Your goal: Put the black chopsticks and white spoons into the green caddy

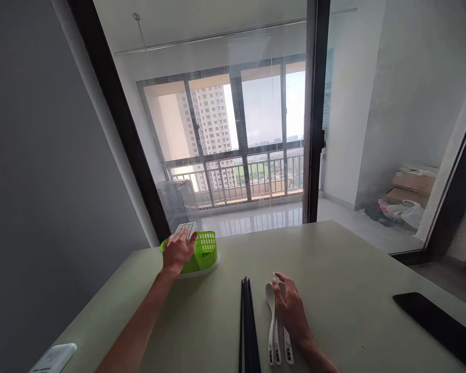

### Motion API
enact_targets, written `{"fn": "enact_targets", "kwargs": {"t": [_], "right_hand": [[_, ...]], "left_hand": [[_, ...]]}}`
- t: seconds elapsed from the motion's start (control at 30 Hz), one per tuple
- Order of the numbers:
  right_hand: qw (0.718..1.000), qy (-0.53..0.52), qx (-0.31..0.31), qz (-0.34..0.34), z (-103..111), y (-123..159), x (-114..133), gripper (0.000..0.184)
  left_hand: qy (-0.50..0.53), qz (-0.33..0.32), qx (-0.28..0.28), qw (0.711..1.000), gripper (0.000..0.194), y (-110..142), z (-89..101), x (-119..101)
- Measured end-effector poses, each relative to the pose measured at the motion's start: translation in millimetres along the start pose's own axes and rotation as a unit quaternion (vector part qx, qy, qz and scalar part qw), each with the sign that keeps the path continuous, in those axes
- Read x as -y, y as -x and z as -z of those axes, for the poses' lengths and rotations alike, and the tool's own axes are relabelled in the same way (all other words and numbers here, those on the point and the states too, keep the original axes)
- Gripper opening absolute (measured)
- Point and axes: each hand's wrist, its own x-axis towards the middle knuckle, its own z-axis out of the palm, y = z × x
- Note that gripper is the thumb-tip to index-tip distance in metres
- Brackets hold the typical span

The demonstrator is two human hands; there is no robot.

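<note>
At the table's far left edge, my left hand (177, 255) rests on a bright green utensil holder (197, 265) with slotted walls and a white base. Its fingers reach over a white panel (186, 228) at the back, and the thumb bends down on the right side. My right hand (291, 308) is closed over several white spoons (271, 324), fingers curled at the bowl of the rightmost one. Their patterned handles point towards me, and the hand partly covers them. Left of the spoons lies a bundle of black chopsticks (248, 326).
A long black object (438, 324) lies at the right of the pale table (334, 259). A white object (54, 357) is at the near left corner. Behind the table, a dark-framed glass door (316, 114) opens to a balcony, with cardboard boxes (413, 181) and bags at right.
</note>
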Motion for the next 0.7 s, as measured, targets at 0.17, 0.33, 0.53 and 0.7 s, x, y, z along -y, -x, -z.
{"fn": "enact_targets", "kwargs": {"t": [0.17, 0.33, 0.53, 0.7], "right_hand": [[0.997, -0.052, -0.014, -0.054, 2.1, -2.6, -0.7, 0.052], [0.993, -0.072, -0.028, -0.088, 3.0, -6.6, 0.6, 0.053], [0.992, -0.088, -0.043, -0.082, 2.4, -7.0, 2.7, 0.051], [0.987, -0.118, -0.049, -0.096, 1.4, -5.1, 5.1, 0.048]], "left_hand": [[0.035, -0.078, 0.055, 0.995, 0.061, 5.6, 0.4, -52.0], [0.068, -0.14, 0.111, 0.982, 0.065, 7.9, 3.6, -104.0], [0.085, -0.15, 0.132, 0.976, 0.076, 9.3, 4.3, -154.0], [0.09, -0.158, 0.139, 0.974, 0.081, 16.1, 5.9, -183.6]]}}
